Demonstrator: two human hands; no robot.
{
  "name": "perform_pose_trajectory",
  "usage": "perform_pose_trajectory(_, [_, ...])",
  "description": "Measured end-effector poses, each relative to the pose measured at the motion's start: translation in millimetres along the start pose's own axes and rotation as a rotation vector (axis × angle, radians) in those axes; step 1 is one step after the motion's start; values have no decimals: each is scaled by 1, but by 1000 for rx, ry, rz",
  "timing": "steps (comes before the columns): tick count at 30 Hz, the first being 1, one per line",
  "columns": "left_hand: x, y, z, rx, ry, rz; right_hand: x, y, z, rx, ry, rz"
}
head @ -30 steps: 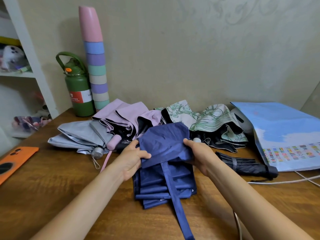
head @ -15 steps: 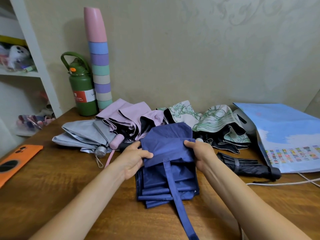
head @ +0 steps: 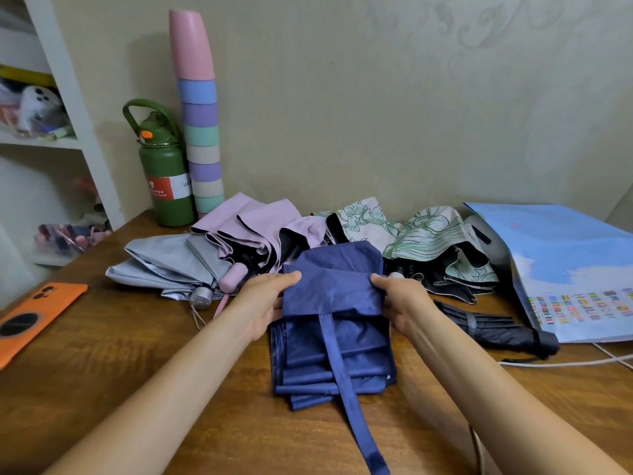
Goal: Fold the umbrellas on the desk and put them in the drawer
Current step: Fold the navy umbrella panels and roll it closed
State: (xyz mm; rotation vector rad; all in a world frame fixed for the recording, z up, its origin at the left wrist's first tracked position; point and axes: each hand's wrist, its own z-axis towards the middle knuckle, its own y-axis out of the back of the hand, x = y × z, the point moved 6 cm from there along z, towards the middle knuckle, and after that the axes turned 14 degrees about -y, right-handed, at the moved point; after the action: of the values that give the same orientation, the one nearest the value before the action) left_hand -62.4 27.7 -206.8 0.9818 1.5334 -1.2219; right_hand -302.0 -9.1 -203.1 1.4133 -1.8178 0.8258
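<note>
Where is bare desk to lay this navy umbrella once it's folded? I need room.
Bare wood shows between the orange phone and the left hand, and along the near edge beside the navy umbrella. The back is crowded with the grey umbrella, pink umbrella and floral umbrella.

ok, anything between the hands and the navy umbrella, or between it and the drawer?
Nothing between them: the left hand and right hand already grip the navy umbrella by its two sides. No drawer is in view, so that path cannot be judged. Other umbrellas lie just behind it on the desk.
</note>
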Motion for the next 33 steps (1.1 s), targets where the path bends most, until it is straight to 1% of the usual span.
perform_pose_trajectory(5, [-9, -2, 7, -27, -115, 45, -5, -1, -7, 33, -1, 69])
perform_pose_trajectory(10, [1, 7, 9, -6, -185, 75, -6, -1, -10, 43, 11, 64])
perform_pose_trajectory(12, [2, 10, 5, 1, -229, 131, -5, 1, -12, 51, 22, 28])
perform_pose_trajectory(14, [0, 14, 1, 7, -291, 266, -5, 2, -13, 52, 41, -67])
perform_pose_trajectory(16, [-3, 18, -4, -5, -386, 503, 0, 7, -18, -9, 135, -208])
perform_pose_trajectory(17, [-6, 19, -8, 2, -441, 657, 3, 11, -22, -77, 214, -317])
perform_pose_trajectory(19, [-8, 16, -15, 48, -538, 964, 8, 14, -30, -217, 385, -668])
perform_pose_trajectory(20, [-7, 13, -18, 64, -581, 1080, 7, 11, -34, -260, 456, -862])
perform_pose_trajectory(22, [-7, 7, -24, 58, -685, 1224, 2, 2, -41, -350, 558, -1185])
perform_pose_trajectory(24, [-11, -3, -31, 14, -838, 1303, -2, -9, -50, -434, 679, -1357])
perform_pose_trajectory(25, [-13, -9, -34, 2, -914, 1317, -2, -16, -56, -440, 765, -1398])
perform_pose_trajectory(27, [-16, -23, -38, 63, -1039, 1315, -7, -29, -59, -344, 902, -1482])
perform_pose_trajectory(29, [-12, -34, -37, 216, -1115, 1358, -16, -38, -57, -173, 933, -1604])
perform_pose_trajectory(31, [-2, -42, -32, 392, -1119, 1449, -26, -41, -56, -22, 925, -1695])
perform_pose_trajectory(33, [10, -44, -25, 508, -1046, 1538, -31, -40, -56, 60, 906, -1707])
